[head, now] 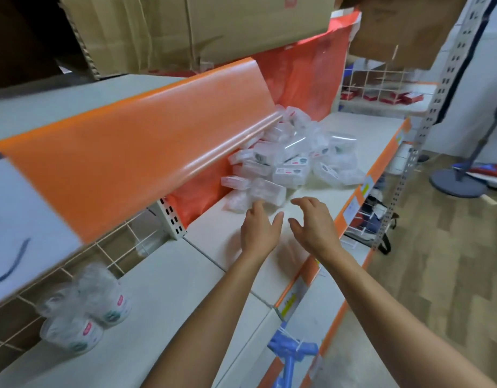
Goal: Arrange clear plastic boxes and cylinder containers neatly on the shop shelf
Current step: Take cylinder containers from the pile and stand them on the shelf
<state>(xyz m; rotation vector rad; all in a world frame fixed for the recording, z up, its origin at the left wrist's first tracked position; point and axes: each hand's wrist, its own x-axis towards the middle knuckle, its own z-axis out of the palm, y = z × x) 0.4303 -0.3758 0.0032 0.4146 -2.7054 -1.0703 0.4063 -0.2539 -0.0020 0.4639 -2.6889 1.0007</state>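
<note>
A loose heap of clear plastic boxes (295, 155) lies on the white shelf (351, 141), against the orange backing. The nearest box (267, 193) sits at the heap's front edge. My left hand (258, 228) reaches toward it with fingers spread, its fingertips at or just short of the box. My right hand (314, 222) hovers beside it over bare shelf, fingers relaxed and holding nothing. Several clear cylinder containers (85, 312) lie on their sides on the shelf at the lower left, against a wire grid.
An orange upper shelf front (135, 152) overhangs on the left. Cardboard cartons (202, 26) sit above. A blue plastic piece (289, 351) hangs at the shelf's front edge. To the right, a fan base (457, 186) stands on the wooden floor.
</note>
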